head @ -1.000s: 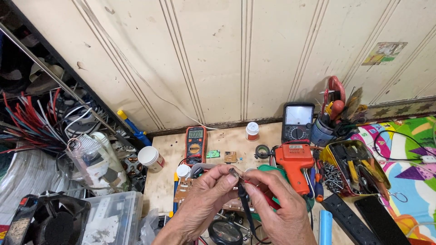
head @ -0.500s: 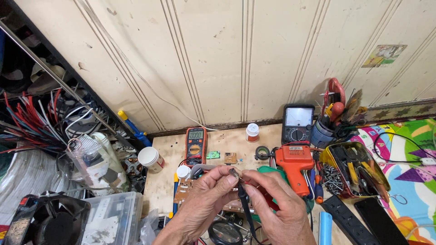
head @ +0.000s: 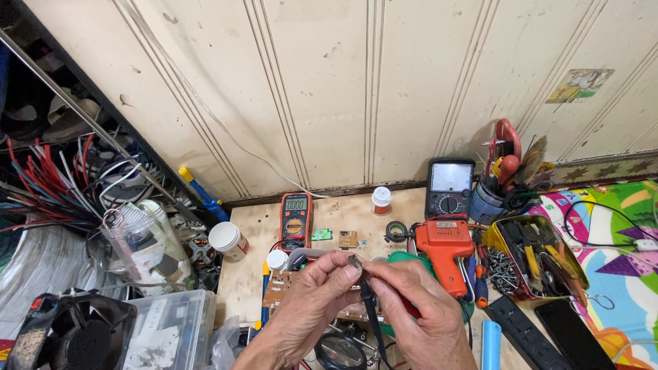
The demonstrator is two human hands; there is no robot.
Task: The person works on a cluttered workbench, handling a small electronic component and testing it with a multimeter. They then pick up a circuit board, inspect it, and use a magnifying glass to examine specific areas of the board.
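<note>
My left hand point(head: 312, 301) and my right hand point(head: 415, 301) meet over the middle of a small wooden workbench point(head: 247, 274). Their fingertips pinch a tiny dark component point(head: 355, 262) between them. A black cable point(head: 370, 315) hangs down from that spot between my hands. Under my hands lies a brown circuit board point(head: 277, 291). An orange soldering gun point(head: 445, 250) rests just right of my right hand.
An orange digital multimeter point(head: 295, 219) and a black analog meter point(head: 449, 186) stand at the back. A white jar point(head: 228, 240), a tool cup point(head: 490, 195), a yellow tin of tools point(head: 534, 264), a black fan point(head: 68, 336) and a wire bundle point(head: 41, 192) surround the bench.
My hands have stayed together on the small component with only slight finger movement. Nothing else on the bench has moved.
</note>
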